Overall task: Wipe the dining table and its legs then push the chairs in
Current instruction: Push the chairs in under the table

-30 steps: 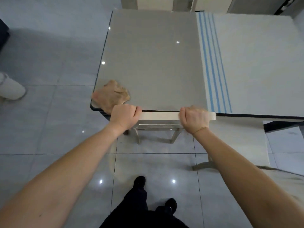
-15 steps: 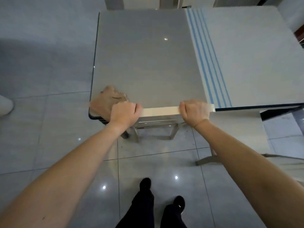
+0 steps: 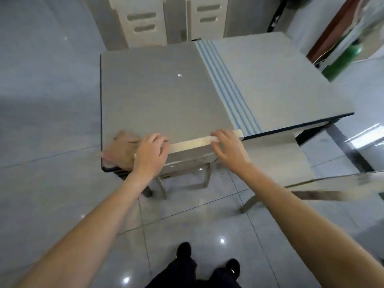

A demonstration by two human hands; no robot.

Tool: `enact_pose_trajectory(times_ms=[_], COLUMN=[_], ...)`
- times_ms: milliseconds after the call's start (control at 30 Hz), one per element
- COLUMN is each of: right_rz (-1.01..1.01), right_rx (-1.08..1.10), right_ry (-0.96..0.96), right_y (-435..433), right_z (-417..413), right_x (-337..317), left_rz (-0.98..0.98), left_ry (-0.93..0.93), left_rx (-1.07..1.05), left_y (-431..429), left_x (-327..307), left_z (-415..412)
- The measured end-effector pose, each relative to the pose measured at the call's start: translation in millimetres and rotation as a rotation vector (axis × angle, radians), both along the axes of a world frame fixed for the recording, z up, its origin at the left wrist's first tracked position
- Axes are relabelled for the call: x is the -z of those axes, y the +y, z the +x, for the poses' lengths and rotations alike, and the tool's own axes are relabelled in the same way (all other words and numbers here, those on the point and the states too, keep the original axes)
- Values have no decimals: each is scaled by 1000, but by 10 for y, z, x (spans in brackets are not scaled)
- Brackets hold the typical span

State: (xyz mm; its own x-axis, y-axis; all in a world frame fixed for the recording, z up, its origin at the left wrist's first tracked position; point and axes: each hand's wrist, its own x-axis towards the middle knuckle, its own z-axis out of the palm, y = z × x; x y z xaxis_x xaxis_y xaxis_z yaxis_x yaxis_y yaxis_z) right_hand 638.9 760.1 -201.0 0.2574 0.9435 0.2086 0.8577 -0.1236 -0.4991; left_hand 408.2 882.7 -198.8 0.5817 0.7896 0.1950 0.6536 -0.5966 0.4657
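While no writing shows, both hands, left hand point(image 3: 150, 155) and right hand point(image 3: 227, 150), rest loose-fingered on the chair back point(image 3: 192, 142).

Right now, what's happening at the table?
A person is pushing a cream chair under the grey glass-topped dining table. The left hand and right hand rest on the chair's cream top rail, fingers loosening. A crumpled tan cloth lies on the table's near left corner.
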Motion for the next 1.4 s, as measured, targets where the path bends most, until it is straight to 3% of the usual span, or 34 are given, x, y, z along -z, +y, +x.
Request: enact_pose_trajectory(times_ms=[67,133,233,333,467,567,767,867,1100,1267,1400], right_rz=[14,-19,-154,-278,-323,-314,-267,-233,-138,-156,-157], right_rx=[56,154,395,628,921,1116,1407,1428,1398,1398,1370], right_ry=[4,100,267,448,644,737,899,939,1010,1054,1059], right_y=[-388,-851,-1632,-2478,-3446,-4121,-5099,-5342,-5507,-5488,-5391], right_z=[-102,-211,-403,-592,-712,-749,-626,-395,360,958,1570], right_x=[1,96,361,690,904,1056,1260,1259,1317,1467,1532], left_rz=[24,-132,-527,-893,-1101,-1132,-1246,-1287,-1178,-1253,-1268], left_ry=[-136,-204,-119,-33,151,356,335,306,383,282,214], left_rx=[36,74,60,-86,-218,-203,-325,-401,-153,-340,-368], left_y=[-250,-547,-1064,-1611,-1996,-2154,-2636,-2925,-3354,-3332,-3214], left_x=[-45,55,436,936,1372,1539,1580,1617,1374,1478,1583], left_z=[-59,-138,-340,-643,-939,-1019,-522,-156,487,1112,1820])
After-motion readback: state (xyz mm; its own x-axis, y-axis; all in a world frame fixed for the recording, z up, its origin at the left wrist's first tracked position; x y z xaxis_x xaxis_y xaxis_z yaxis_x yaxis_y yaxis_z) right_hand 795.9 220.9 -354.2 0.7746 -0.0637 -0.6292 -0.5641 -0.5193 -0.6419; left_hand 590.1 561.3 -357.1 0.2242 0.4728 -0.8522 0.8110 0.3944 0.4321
